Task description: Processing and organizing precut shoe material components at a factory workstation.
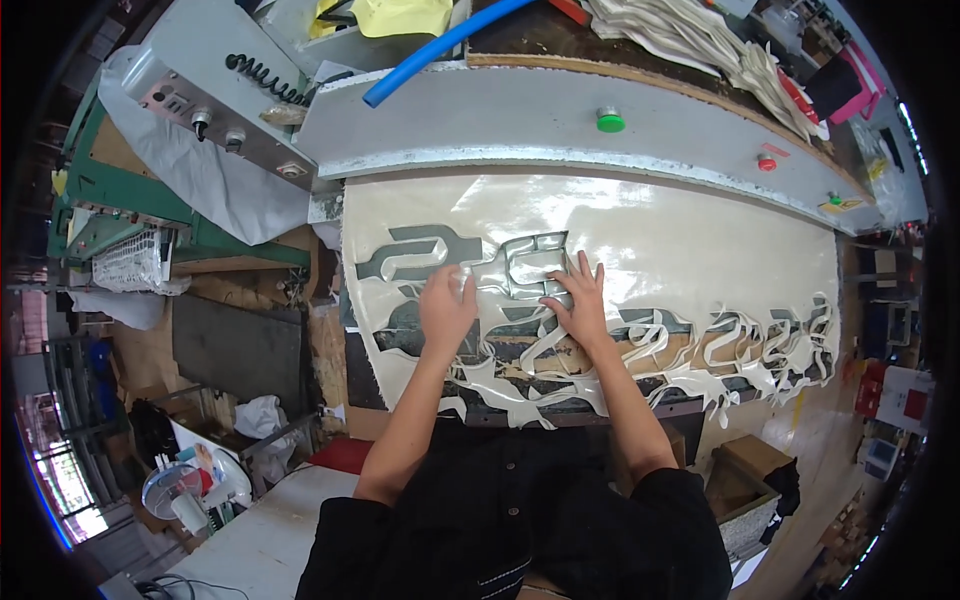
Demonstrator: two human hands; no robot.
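Note:
A metal cutting die point(508, 268), shaped like a forked outline with thin upright walls, rests on a sheet of glossy cream material point(680, 240). My left hand point(447, 308) is curled at the die's narrow left end, its fingertips partly hidden. At the forked right end, my right hand point(582, 300) grips the rim with thumb and forefinger, while its other fingers stretch out over the sheet. Left of the die, a cut-out opening point(432, 238) of similar shape shows the dark surface beneath. Several ragged cut-outs with thin curled strips point(640, 335) run along the sheet's near edge.
Behind the sheet spans a grey machine beam point(430, 130) with a green button point(610, 120) and a red button point(767, 162). A blue tube point(440, 52) crosses above it. A control box point(200, 100) stands at the left; cream scraps point(670, 35) lie on top.

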